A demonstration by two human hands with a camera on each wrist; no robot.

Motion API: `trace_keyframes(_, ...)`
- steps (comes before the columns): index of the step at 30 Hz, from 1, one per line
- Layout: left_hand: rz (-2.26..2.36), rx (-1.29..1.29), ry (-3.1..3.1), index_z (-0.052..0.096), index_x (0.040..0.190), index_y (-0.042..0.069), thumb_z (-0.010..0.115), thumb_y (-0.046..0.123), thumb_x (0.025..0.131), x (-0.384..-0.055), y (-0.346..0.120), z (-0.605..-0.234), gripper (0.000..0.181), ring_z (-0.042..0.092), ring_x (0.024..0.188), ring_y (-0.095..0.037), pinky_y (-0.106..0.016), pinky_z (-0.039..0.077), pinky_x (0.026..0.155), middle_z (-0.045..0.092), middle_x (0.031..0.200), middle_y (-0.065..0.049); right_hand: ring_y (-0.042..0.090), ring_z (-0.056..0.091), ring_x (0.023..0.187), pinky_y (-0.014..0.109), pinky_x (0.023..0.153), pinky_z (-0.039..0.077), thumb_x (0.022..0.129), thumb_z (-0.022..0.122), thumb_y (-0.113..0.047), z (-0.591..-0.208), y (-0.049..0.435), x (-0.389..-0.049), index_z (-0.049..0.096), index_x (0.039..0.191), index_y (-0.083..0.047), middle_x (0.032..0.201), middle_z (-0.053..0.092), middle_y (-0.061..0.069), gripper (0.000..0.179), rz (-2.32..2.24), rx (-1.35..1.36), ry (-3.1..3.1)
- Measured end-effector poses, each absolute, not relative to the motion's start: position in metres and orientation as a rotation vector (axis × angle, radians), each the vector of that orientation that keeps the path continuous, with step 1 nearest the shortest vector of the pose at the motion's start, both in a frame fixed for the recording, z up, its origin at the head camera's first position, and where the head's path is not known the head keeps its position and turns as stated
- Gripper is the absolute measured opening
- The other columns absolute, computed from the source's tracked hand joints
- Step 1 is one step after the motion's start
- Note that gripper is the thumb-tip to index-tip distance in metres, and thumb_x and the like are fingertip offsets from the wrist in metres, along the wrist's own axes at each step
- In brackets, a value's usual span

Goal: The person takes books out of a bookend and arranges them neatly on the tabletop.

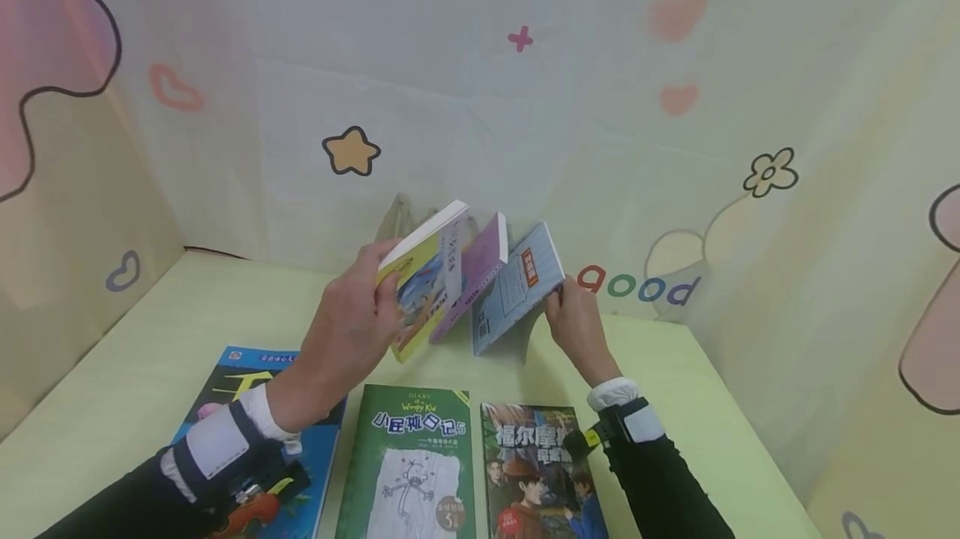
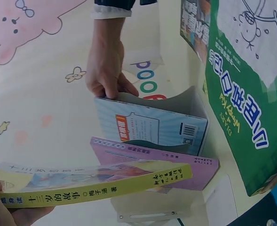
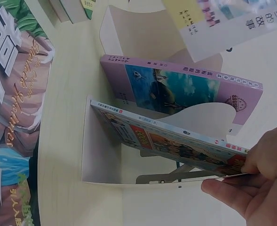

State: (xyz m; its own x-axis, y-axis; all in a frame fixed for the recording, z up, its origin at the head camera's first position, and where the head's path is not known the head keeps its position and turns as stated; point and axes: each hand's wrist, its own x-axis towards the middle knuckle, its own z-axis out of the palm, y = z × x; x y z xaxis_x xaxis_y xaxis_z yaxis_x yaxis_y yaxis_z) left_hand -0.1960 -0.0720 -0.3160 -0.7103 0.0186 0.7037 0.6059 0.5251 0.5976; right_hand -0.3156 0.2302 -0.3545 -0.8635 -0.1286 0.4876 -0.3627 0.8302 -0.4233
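Note:
My left hand (image 1: 352, 318) grips a yellow book (image 2: 105, 190) by its upper edge, thumb on its front cover, and holds it tilted left of the other books. A purple book (image 3: 185, 87) leans in a white file rack (image 3: 100, 146) with curved dividers. Beside it, a thin light-blue book (image 1: 517, 293) also leans in the rack. My right hand (image 1: 581, 326) pinches that blue book at its upper corner, thumb on one side and fingers on the other. In the head view, the books hide most of the rack.
A green Wimpy Kid book (image 1: 408, 472) lies flat at the front middle. To its right is a dark detective book (image 1: 540, 472). A blue picture book (image 1: 322, 439) lies at left, partly under my left forearm. A patterned curtain (image 1: 450, 64) hangs behind the table.

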Motion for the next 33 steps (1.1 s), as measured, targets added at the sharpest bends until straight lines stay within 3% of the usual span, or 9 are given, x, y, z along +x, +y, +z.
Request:
trace_keyframes(11, -1.338, -0.384, -2.121, 0.049, 0.143, 0.002, 0.053, 0.005, 0.106, -0.180, -0.093, -0.302, 0.038, 0.070, 0.108, -0.046, -0.051, 0.062, 0.069, 0.066, 0.130, -0.021, 0.018, 0.045, 0.052, 0.029, 0.046, 0.032, 0.102, 0.052, -0.003, -0.355, 0.231, -0.315, 0.062, 0.118, 0.014, 0.074, 0.059, 0.014, 0.025, 0.711, 0.356, -2.573)
trace_keyframes(33, -1.640, -0.213, -2.174, 0.046, 0.151, 0.007, 0.051, 0.019, 0.109, -0.155, -0.123, -0.301, 0.044, 0.066, 0.088, -0.033, -0.032, 0.062, 0.063, 0.060, 0.123, -0.019, 0.017, 0.048, 0.051, 0.027, 0.044, 0.033, 0.103, 0.053, -0.004, -0.353, 0.230, -0.314, 0.061, 0.120, 0.013, 0.074, 0.059, 0.012, 0.025, 0.753, 0.352, -2.588)
